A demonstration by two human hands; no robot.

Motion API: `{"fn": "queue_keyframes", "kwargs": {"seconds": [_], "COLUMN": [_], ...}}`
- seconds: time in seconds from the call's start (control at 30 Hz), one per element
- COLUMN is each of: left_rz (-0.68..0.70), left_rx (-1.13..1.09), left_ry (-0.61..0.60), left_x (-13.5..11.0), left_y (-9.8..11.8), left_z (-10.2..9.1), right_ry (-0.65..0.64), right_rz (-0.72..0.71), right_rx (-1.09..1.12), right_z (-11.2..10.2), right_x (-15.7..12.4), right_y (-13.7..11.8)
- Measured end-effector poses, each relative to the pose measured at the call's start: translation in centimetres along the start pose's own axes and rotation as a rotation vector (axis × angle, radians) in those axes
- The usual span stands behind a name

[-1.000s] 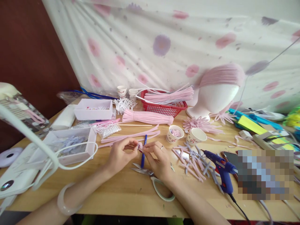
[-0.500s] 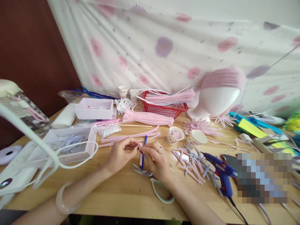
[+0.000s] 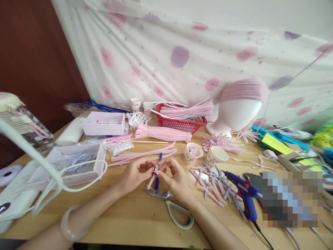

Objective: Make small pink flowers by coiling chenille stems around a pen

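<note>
A short pink pipe cleaner (image 3: 150,183) is pinched between the fingertips of my left hand (image 3: 135,173) and my right hand (image 3: 177,177). One end of it sticks out downward, while the part between the fingers looks curled and is partly hidden. Both hands are closed and nearly touch, just above the table. Beneath them lies a blue pen (image 3: 156,184), upright in the view. Scissors (image 3: 164,195) with pale green handles rest partly open below the pen's lower end. Long pink pipe cleaners (image 3: 125,158) lie just beyond my left hand.
To the right are cut pipe cleaner pieces (image 3: 213,187), a blue glue gun (image 3: 246,196) and two paper cups, one holding curled pink bits (image 3: 194,151). Behind stand a red basket (image 3: 179,123) and a white mannequin head (image 3: 235,113). A white cable (image 3: 85,189) loops over the left box (image 3: 100,163).
My right hand has turned so its thumb shows in front. The pink pipe cleaner's free end now points down and left. The view has shifted slightly.
</note>
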State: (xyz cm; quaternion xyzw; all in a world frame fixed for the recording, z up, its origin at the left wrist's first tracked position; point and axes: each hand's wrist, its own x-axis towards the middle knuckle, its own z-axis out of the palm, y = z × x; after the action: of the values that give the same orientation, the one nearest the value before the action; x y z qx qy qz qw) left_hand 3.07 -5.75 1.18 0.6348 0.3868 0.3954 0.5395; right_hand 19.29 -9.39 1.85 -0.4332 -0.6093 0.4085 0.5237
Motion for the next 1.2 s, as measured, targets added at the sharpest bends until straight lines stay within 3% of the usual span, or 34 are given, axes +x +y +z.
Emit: {"fn": "queue_keyframes", "kwargs": {"seconds": [0.17, 0.37, 0.77, 1.2], "left_rz": [-0.094, -0.134, -0.109, -0.09], "left_rx": [-0.157, -0.162, -0.145, -0.188], "left_ry": [-0.109, -0.193, -0.202, -0.312], "left_x": [0.4, 0.5, 0.7, 0.6], "left_y": [0.2, 0.0, -0.4, -0.2], "left_z": [-0.5, -0.8, -1.4, -1.5], "right_ry": [-0.006, -0.127, -0.126, -0.162], "right_rz": [0.021, 0.071, 0.105, -0.136], "right_rx": [-0.021, -0.046, -0.022, -0.703], "right_z": [-0.4, -0.6, -0.5, -0.8], "right_x": [0.3, 0.3, 0.6, -0.3], "right_y": [-0.4, -0.6, 0.4, 0.0]}}
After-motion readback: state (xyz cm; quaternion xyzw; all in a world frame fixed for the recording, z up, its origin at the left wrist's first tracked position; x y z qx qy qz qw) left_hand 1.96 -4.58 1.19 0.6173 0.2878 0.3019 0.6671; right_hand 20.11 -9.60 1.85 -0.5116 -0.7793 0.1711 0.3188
